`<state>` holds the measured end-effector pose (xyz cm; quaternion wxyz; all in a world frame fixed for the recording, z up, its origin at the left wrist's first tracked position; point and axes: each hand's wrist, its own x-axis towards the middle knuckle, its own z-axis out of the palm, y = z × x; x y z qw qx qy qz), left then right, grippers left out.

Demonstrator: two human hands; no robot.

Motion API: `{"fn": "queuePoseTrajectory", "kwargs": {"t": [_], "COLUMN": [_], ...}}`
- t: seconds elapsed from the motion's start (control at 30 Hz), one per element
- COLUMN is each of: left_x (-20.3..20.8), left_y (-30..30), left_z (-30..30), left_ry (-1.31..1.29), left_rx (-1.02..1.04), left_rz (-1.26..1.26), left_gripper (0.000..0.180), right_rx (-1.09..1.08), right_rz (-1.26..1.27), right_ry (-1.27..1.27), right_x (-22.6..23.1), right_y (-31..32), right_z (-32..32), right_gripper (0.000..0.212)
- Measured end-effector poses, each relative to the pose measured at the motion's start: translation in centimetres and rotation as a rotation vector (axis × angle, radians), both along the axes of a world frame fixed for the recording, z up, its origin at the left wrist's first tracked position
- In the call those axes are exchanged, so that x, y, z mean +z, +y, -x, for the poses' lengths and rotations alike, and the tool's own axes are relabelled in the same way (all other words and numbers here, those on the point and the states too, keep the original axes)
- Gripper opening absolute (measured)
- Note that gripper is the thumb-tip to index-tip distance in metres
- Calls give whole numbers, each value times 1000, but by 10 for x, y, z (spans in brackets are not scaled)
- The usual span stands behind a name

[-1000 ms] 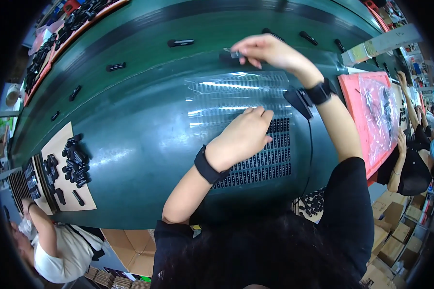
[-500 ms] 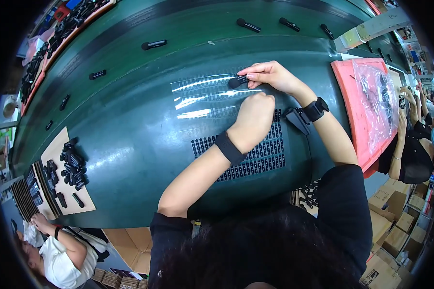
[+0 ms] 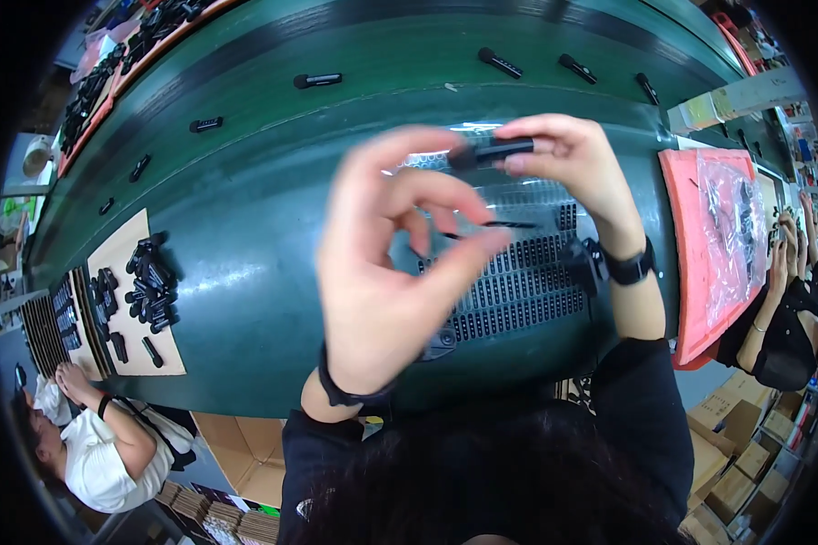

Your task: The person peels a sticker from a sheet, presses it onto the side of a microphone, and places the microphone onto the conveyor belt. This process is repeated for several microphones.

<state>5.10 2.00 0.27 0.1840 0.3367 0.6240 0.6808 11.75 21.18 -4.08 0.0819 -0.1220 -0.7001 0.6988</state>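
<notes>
Two bare hands are up over the green table (image 3: pixel 254 300), and I watch them from far away through the head camera. The right hand (image 3: pixel 583 168) holds a black stick (image 3: pixel 504 152) with a fat round end. Its fingers and thumb are closed on the thin end, and the fat end points to the left. The stick is in the air, near the top of the work spot.

The left hand (image 3: pixel 377 282) is nearer to me and a bit blurry. Its thumb and a finger are close together, and I see a thin black strip (image 3: pixel 515 224) pinched at their tips. The other fingers are curled.

Under the hands I see rows of small black labels (image 3: pixel 527 282) on a sheet. Some of it hides behind the left hand.

More black sticks (image 3: pixel 318 80) lie far apart along the back of the green top. Over on the left, a tan board (image 3: pixel 125 241) has a heap of black pieces (image 3: pixel 152 282) on it. Over on the right is a pink tray (image 3: pixel 680 200) with a clear bag (image 3: pixel 727 236). One person in a white top (image 3: pixel 109 463) is at the lower left, and one in dark clothes (image 3: pixel 777 354) is at the right.
</notes>
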Motion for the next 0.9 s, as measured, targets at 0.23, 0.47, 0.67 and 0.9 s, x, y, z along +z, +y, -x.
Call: {"fn": "queuePoseTrajectory", "kwargs": {"t": [0.23,0.47,0.67,0.9], "left_x": [7,8,3,0], "left_y": [-8,-8,-5,-3], "left_z": [18,19,19,14], "left_ry": [-328,-390,-393,-304], "left_rx": [3,33,24,55], "left_rz": [-190,-207,-204,-205], "left_gripper": [66,68,67,66], "right_rx": [-180,-228,-272,-273], "right_rz": [-654,-811,-758,-787], "right_ry": [334,376,359,373], "right_x": [41,45,47,49], "right_y": [-58,-71,-74,-74], "right_z": [-7,-12,-14,-17], "right_gripper": [27,34,37,38]}}
